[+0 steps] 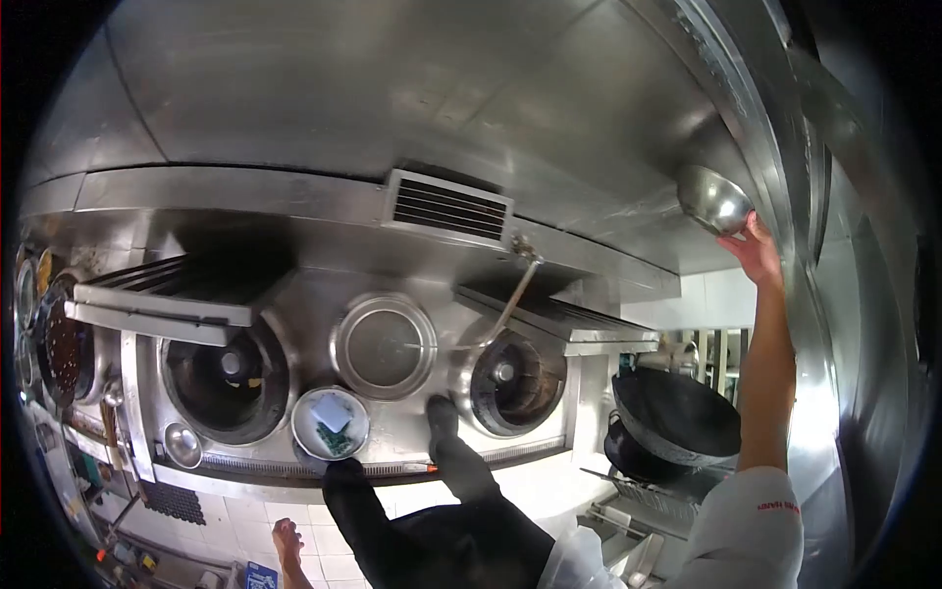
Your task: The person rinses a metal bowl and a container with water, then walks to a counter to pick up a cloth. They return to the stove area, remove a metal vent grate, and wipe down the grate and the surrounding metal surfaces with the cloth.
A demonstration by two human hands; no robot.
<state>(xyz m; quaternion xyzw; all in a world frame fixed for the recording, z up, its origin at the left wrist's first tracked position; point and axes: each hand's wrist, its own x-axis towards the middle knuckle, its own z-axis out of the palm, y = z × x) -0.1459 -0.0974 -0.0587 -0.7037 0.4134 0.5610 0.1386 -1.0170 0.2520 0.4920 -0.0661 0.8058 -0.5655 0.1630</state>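
Upward, the right hand stretches, grip clasping a metal bowl; the left hand hangs, grip unclear.

The person wears a white short sleeve with small red lettering, black clothing over 2 legs, and dark footwear.

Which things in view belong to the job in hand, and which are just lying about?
In use:
- steel bowl, raised in the right hand

Apparently just lying about:
- white bowl with a blue block and something green inside
- black wok
- small round metal dish or ladle
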